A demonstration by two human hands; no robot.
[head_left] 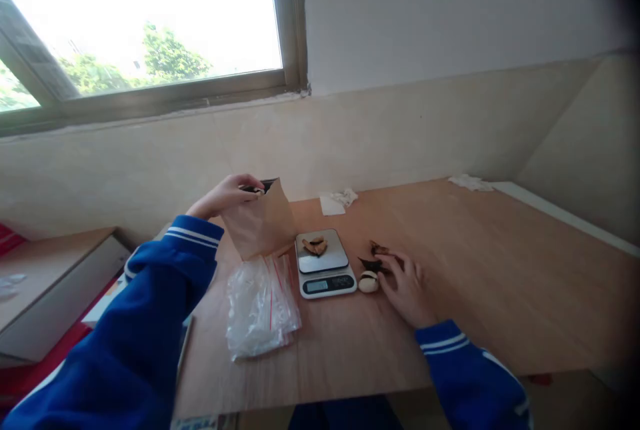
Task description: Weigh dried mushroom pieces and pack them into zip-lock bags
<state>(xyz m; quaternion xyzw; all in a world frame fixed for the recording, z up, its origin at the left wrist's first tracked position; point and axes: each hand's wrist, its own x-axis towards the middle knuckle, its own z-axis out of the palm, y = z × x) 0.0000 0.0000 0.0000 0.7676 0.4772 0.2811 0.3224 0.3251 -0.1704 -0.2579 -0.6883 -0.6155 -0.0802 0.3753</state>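
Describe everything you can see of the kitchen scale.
The scale has a white body and a squarish, shiny, metal-looking plate with a dark edge. Its dark, rounded front panel holds a small grey screen, the reading too small to make out. It lies flat on the wood-look table, with some brown pieces resting on the plate.

Scale [336, 259] at ctr of frame, on worktop [500, 270]; small pcs [315, 245] on top. Paper bag [263, 225] L of scale, L grip [229, 194] at its mouth. Plastic bags [257, 313] lower ctr-L, before paper bag. Loose pcs [369, 285] btwn scale & R grip [406, 285]. Tissue [340, 202] behind scale.
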